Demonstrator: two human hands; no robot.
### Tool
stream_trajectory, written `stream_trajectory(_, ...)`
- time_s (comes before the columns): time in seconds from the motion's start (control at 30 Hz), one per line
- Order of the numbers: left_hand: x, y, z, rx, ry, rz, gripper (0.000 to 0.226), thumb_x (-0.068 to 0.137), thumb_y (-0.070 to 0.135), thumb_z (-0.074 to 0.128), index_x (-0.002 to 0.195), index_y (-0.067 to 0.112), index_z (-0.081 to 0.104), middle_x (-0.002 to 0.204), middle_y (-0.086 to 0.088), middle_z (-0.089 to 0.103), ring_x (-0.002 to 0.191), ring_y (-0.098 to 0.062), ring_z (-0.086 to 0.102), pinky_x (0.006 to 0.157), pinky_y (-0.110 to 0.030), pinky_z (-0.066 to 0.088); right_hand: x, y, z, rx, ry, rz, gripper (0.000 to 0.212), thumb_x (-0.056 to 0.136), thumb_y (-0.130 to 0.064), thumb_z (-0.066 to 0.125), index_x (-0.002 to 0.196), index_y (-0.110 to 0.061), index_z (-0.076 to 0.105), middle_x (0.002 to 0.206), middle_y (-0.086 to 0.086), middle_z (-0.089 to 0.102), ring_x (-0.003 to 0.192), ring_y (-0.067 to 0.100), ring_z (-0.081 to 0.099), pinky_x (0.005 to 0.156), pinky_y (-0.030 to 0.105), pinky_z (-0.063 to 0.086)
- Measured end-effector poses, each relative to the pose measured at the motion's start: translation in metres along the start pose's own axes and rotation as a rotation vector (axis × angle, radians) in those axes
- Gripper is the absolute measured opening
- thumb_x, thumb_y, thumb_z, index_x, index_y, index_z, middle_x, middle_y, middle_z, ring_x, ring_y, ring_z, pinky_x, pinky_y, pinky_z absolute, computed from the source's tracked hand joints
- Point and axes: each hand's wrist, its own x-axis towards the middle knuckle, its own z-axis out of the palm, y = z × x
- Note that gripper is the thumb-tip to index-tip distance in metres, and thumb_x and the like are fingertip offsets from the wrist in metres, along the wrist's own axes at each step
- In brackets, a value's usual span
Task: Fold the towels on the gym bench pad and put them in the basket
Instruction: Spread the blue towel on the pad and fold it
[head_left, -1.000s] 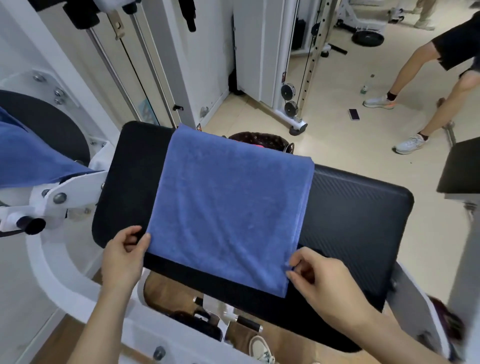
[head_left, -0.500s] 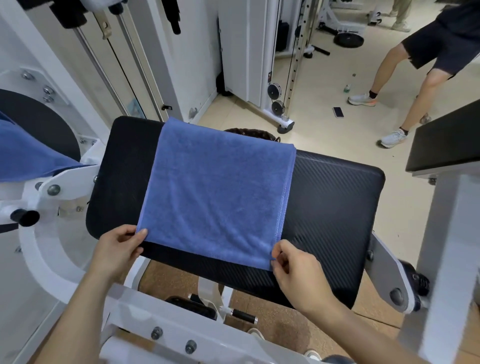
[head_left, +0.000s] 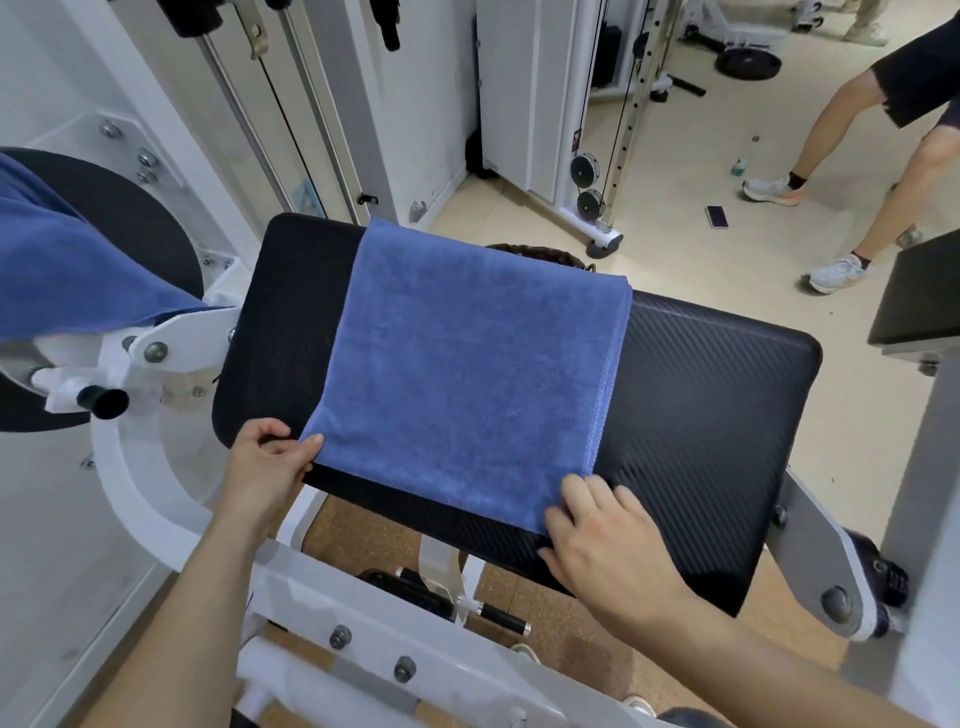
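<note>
1. At near edge of desk: L hand pinches near-left corner of towel, as before. R hand, pinching 0.5 s ago, now lies w/ fingers spread on near-right corner.
2. Meaning: folded towel prob. being smoothed flat mid-desk; next fold due.
3. Far side: basket mostly hidden behind towel; 2nd towel cut off at left.

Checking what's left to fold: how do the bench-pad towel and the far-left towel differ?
The bench-pad towel lies flat with straight edges; the far-left towel hangs rumpled over a machine. The left hand and right hand touch the bench-pad towel's near corners; no hand touches the far-left towel. Both are blue.
</note>
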Motion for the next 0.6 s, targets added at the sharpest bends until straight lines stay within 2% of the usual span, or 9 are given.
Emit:
stream_trajectory(0.07, 0.000, 0.002, -0.004, -0.047, -0.089, -0.016, 0.023, 0.090, 0.013, 0.066, 0.105, 0.018, 0.049, 0.090, -0.010, 0.067, 0.085, -0.021, 0.063, 0.075, -0.034, 0.054, 0.003, 0.003, 0.004, -0.032, -0.016, -0.078, 0.029, 0.065, -0.029, 0.077, 0.080, -0.017, 0.055, 0.090, 0.005, 0.055, 0.078, 0.024, 0.052, 0.059, 0.035, 0.038)
stream_trajectory(0.13, -0.001, 0.005, -0.012, -0.054, -0.234, -0.019, 0.015, 0.094, 0.007, 0.059, 0.102, 0.020, 0.055, 0.097, -0.007, 0.065, 0.092, -0.020, 0.062, 0.083, -0.038, 0.054, 0.005, 0.006, 0.008, -0.041, -0.004, -0.134, 0.023, 0.072, -0.023, 0.069, 0.087, -0.016, 0.054, 0.091, 0.005, 0.056, 0.078, 0.025, 0.053, 0.060, 0.035, 0.037)
stream_trajectory(0.2, -0.002, 0.005, -0.017, 0.035, -0.358, 0.038, 0.025, 0.090, -0.005, 0.059, 0.101, 0.017, 0.064, 0.104, -0.005, 0.064, 0.095, -0.019, 0.063, 0.084, -0.035, 0.054, 0.005, 0.010, 0.007, -0.062, 0.023, -0.181, 0.011, 0.079, -0.019, 0.054, 0.089, -0.015, 0.054, 0.091, 0.006, 0.056, 0.077, 0.025, 0.050, 0.062, 0.035, 0.034)
stream_trajectory(0.23, -0.002, 0.004, -0.018, 0.104, -0.389, 0.075, 0.033, 0.085, -0.011, 0.061, 0.101, 0.017, 0.068, 0.106, -0.003, 0.065, 0.094, -0.017, 0.064, 0.081, -0.030, 0.054, 0.004, 0.011, 0.006, -0.074, 0.035, -0.201, 0.012, 0.081, -0.016, 0.047, 0.089, -0.014, 0.055, 0.090, 0.006, 0.055, 0.077, 0.025, 0.049, 0.062, 0.035, 0.034)
stream_trajectory(0.3, -0.004, 0.002, -0.014, 0.207, -0.372, 0.120, 0.045, 0.079, -0.017, 0.064, 0.102, 0.020, 0.071, 0.109, 0.004, 0.065, 0.096, -0.013, 0.064, 0.076, -0.023, 0.052, 0.003, 0.013, 0.005, -0.092, 0.052, -0.234, 0.019, 0.083, -0.014, 0.040, 0.086, -0.013, 0.058, 0.088, 0.007, 0.056, 0.074, 0.025, 0.051, 0.063, 0.035, 0.036)
stream_trajectory(0.37, -0.003, -0.002, -0.009, 0.225, -0.289, 0.155, 0.043, 0.080, -0.012, 0.067, 0.101, 0.025, 0.072, 0.108, 0.005, 0.065, 0.096, -0.014, 0.064, 0.075, -0.021, 0.052, 0.003, 0.016, 0.007, -0.089, 0.059, -0.245, 0.020, 0.083, -0.014, 0.041, 0.080, -0.013, 0.061, 0.085, 0.006, 0.059, 0.071, 0.025, 0.055, 0.064, 0.036, 0.038)
stream_trajectory(0.47, 0.000, -0.009, -0.008, 0.246, -0.212, 0.216, 0.032, 0.084, -0.003, 0.067, 0.096, 0.026, 0.072, 0.101, 0.004, 0.068, 0.092, -0.016, 0.064, 0.075, -0.020, 0.050, 0.003, 0.019, 0.007, -0.073, 0.019, -0.224, 0.014, 0.081, -0.014, 0.047, 0.075, -0.014, 0.060, 0.080, 0.004, 0.060, 0.068, 0.024, 0.056, 0.063, 0.036, 0.039)
stream_trajectory(0.53, 0.000, -0.014, -0.012, 0.323, -0.210, 0.245, 0.033, 0.087, -0.002, 0.065, 0.092, 0.029, 0.072, 0.097, 0.003, 0.066, 0.088, -0.016, 0.062, 0.072, -0.019, 0.048, 0.000, 0.020, 0.003, -0.050, -0.050, -0.226, 0.005, 0.076, -0.014, 0.056, 0.073, -0.017, 0.059, 0.074, 0.001, 0.056, 0.064, 0.023, 0.052, 0.059, 0.035, 0.041)
stream_trajectory(0.6, -0.001, -0.018, -0.017, 0.414, -0.240, 0.245, 0.033, 0.088, 0.000, 0.064, 0.090, 0.032, 0.072, 0.094, 0.000, 0.063, 0.085, -0.018, 0.058, 0.070, -0.020, 0.045, -0.003, 0.019, -0.002, -0.007, -0.113, -0.241, 0.005, 0.074, -0.016, 0.058, 0.070, -0.020, 0.057, 0.069, -0.002, 0.053, 0.059, 0.020, 0.050, 0.057, 0.033, 0.041)
